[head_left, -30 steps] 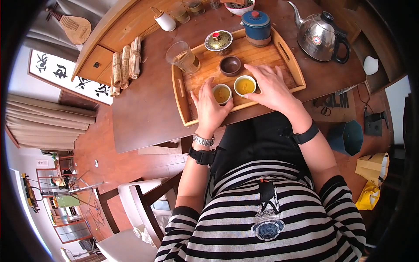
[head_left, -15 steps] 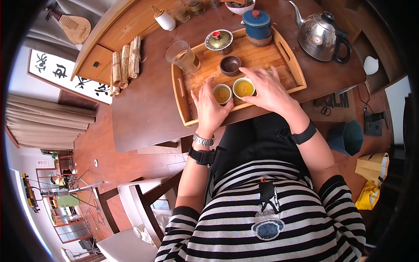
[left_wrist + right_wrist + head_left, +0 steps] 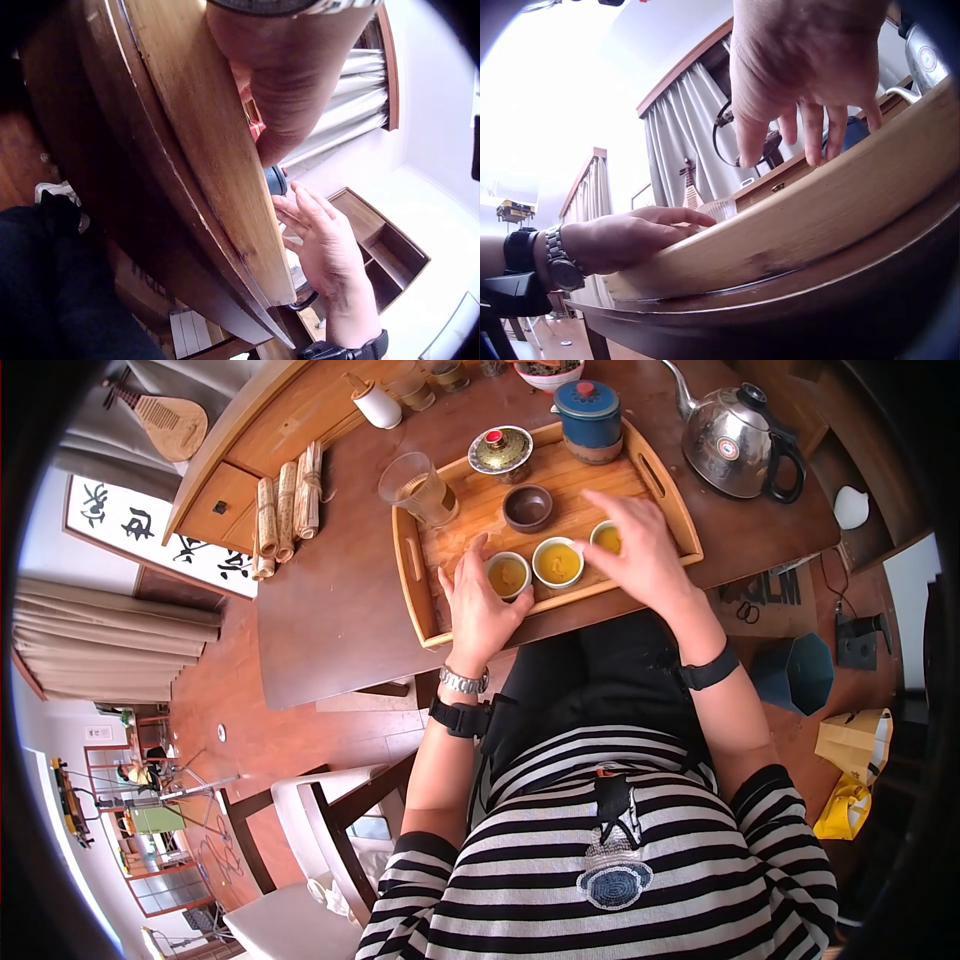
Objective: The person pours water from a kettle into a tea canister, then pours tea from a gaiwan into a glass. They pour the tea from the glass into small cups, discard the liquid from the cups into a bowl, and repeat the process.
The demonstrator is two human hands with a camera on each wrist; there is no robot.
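Note:
Three small white-rimmed teacups of yellow tea stand in a row along the near side of the wooden tray (image 3: 460, 540). My left hand (image 3: 480, 605) holds the left teacup (image 3: 509, 574) between thumb and fingers. Beside it is the middle teacup (image 3: 557, 563), with neither hand around it. Over the right teacup (image 3: 606, 538) my right hand (image 3: 648, 555) hovers with thumb and fingers spread, partly covering it. The right wrist view shows that hand (image 3: 810, 82) above the tray edge, fingers pointing down and holding nothing. The tray wall hides the cups in both wrist views.
On the tray are a dark brown cup (image 3: 528, 509), a lidded patterned bowl (image 3: 501, 453), a blue lidded pot (image 3: 588, 415) and a clear glass (image 3: 420, 492). A steel kettle (image 3: 738, 445) stands right of the tray; bamboo scrolls (image 3: 287, 510) lie left.
My right hand has let go of the middle teacup and moved right, over the right teacup, which now shows. The middle cup sits slightly further left. My left hand stays at its cup.

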